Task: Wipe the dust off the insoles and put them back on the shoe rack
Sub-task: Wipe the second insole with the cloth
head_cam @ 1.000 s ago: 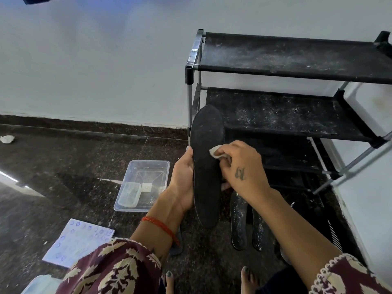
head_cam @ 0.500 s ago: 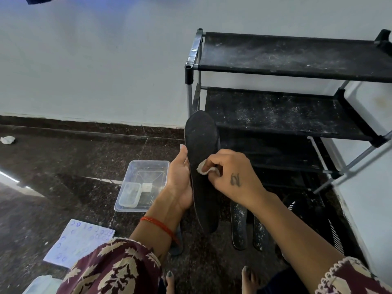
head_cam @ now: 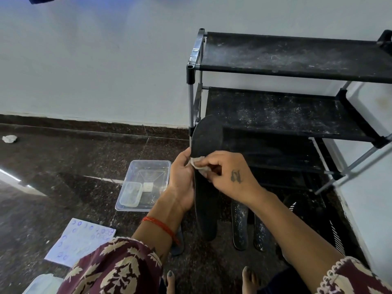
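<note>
Sleeves: two patterned maroon sleeves (head_cam: 118, 270) are filling the bottom edge, bare toes (head_cam: 170, 279) peeking out between them.
Left hand: the left hand (head_cam: 182, 181) is gripping the black insole (head_cam: 206, 187) along its left edge, thumb up near the toe end, the other fingers hidden behind it. A red thread (head_cam: 161, 227) is circling the wrist.
Right hand: the right hand (head_cam: 227, 177) is pinching a small white wipe (head_cam: 199, 164) between thumb and curled fingertips, pressing it onto the insole's face just beside the left thumb.
Insole in hand: it is standing nearly upright between the two hands, toe end up and overlapping the rack's left post, heel end hanging down below the left wrist. The wipe is sitting on its upper half, below the rounded toe.
Waiting insoles: two dusty insoles (head_cam: 239, 225) are lying side by side on the dark floor (head_cam: 63, 166), just right of the held one and under the right forearm.
Floor, left side: a sheet of paper with blue marks (head_cam: 80, 240) is lying near the left sleeve; beyond it a clear plastic tub (head_cam: 148, 166) is holding a smaller container (head_cam: 130, 194).
Shoe rack: the black shoe rack (head_cam: 286, 115) is standing against the wall behind the hands, its fabric shelves speckled with white dust.
Far left: a crumpled white scrap (head_cam: 9, 138) is lying by the skirting.
</note>
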Tool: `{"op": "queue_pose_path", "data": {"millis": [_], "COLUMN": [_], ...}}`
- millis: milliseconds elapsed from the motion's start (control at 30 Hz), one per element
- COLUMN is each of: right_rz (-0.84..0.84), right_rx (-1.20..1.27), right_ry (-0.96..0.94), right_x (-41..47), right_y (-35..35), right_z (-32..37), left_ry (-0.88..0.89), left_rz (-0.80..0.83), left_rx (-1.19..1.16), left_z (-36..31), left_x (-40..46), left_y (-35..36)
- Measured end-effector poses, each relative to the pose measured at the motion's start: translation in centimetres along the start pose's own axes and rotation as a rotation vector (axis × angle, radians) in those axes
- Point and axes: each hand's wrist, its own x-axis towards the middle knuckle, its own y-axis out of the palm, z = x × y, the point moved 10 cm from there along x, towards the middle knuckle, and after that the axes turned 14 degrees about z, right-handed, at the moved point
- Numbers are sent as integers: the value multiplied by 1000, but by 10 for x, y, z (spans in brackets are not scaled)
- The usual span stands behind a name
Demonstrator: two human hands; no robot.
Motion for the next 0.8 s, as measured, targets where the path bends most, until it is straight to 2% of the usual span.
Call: {"op": "queue_pose_path", "data": {"millis": [100, 200, 233, 300, 367, 433, 567, 667, 800], "right_rz": [123, 184, 152, -29, -244, -312, -138, 3, 232], "right_rx": [43, -68, -126, -241, -230, -177, -173, -61, -64], "right_ry": [16, 113, 161, 191, 142, 101, 11, -32, 51], "right_x": [0, -4, -6, -11, -17, -17, -5, -2, -5], "right_y": [1, 3, -3, -24, -43, -44, -16, -3, 7], "right_z": [-1, -10, -15, -20, -18, -16, -3, 2, -3], "left_ry": [-5, -29, -49, -90, -101, -79, -89, -57, -52], "left_rz": [-7, -1, 10, 48, 88, 89, 55, 13, -7], "left_rx": [15, 36, 35, 10, -31, -26, 9, 39, 45], "left_z": [-2, 1, 3, 8, 9, 6, 7, 3, 1], "left_x": [0, 2, 2, 2, 3, 4, 3, 3, 4], "left_y": [0, 0, 1, 5, 8, 6, 3, -1, -3]}}
